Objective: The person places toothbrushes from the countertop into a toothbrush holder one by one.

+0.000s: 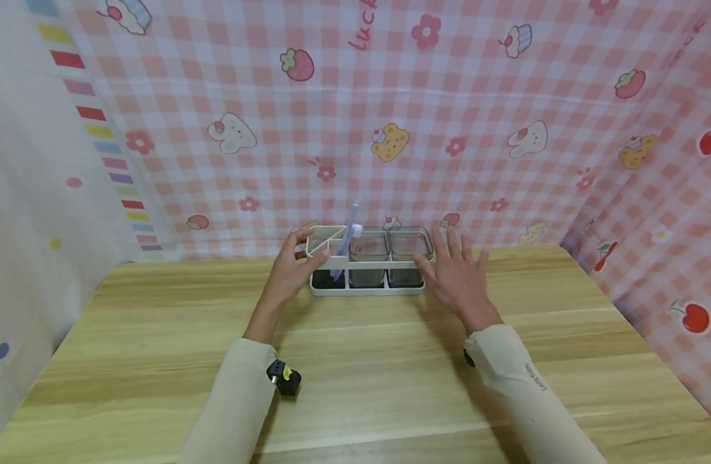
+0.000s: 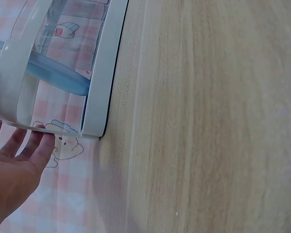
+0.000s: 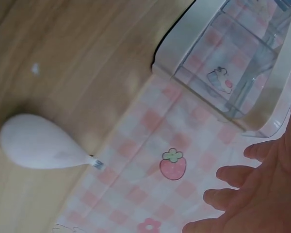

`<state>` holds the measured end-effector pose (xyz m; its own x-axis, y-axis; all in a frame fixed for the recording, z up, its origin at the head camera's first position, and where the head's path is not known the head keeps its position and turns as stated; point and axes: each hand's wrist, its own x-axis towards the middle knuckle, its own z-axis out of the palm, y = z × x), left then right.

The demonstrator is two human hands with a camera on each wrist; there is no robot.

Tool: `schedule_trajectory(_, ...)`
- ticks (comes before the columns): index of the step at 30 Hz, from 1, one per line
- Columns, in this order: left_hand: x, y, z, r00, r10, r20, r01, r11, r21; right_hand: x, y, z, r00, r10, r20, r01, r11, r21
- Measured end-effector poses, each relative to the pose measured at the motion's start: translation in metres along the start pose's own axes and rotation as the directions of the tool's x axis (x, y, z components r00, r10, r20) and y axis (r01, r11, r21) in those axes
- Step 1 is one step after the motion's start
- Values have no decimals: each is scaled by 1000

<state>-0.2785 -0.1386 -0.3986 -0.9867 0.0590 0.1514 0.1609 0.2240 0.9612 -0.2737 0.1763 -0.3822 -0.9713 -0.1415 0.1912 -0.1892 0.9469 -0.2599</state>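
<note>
A white toothbrush holder (image 1: pixel 367 291) with an upper frame and a lower base stands at the table's back edge. A blue toothbrush (image 2: pixel 58 75) leans in its left section, the handle end down on the base. Two clear cups (image 1: pixel 410 245) sit in the middle and right sections. My left hand (image 1: pixel 287 269) grips the holder's left end, thumb in front and fingers round the side. On the other end, my right hand (image 1: pixel 462 277) lies with fingers spread and fairly straight, thumb near the front corner.
The wooden table (image 1: pixel 355 386) ends at a pink checked cloth (image 1: pixel 332 116) hanging right behind the holder. A white pear-shaped thing (image 3: pixel 39 141) lies near the table's edge in the right wrist view. White cloth (image 1: pixel 42 180) hangs at the left.
</note>
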Motion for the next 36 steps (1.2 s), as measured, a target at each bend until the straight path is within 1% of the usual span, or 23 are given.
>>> schedule_trajectory(9, 0, -2, 0, 1000, 22, -6, -21, 1000, 8, -2, 17, 4, 999, 49, -17, -47, 995, 85)
schedule_trajectory(16, -1, 0, 1, 1000, 16, -12, -16, 1000, 5, -3, 29, 2, 996, 86, 11, -87, 987, 137)
schedule_trajectory(22, -2, 0, 2, 1000, 19, -2, -19, 1000, 7, -3, 35, 2, 995, 95, 8, -95, 979, 181)
schedule_trajectory(24, -3, 0, 2, 1000, 23, 2, -23, 1000, 5, -2, 37, 3, 994, 103, 29, -107, 974, 199)
schedule_trajectory(26, -3, 0, 2, 1000, 22, 0, -22, 1000, 2, -2, 40, 2, 991, 112, 66, -125, 967, 222)
schedule_trajectory(31, -2, 0, 2, 1000, 13, -3, -13, 1000, -3, -4, 45, -1, 973, 152, 171, -194, 945, 262)
schedule_trajectory(34, -2, 0, 2, 1000, 13, -1, -13, 1000, -1, -4, 48, -3, 966, 163, 199, -216, 936, 279)
schedule_trajectory(36, -1, 0, 1, 1000, 16, -6, -16, 1000, 4, -5, 50, -2, 966, 160, 204, -216, 932, 292)
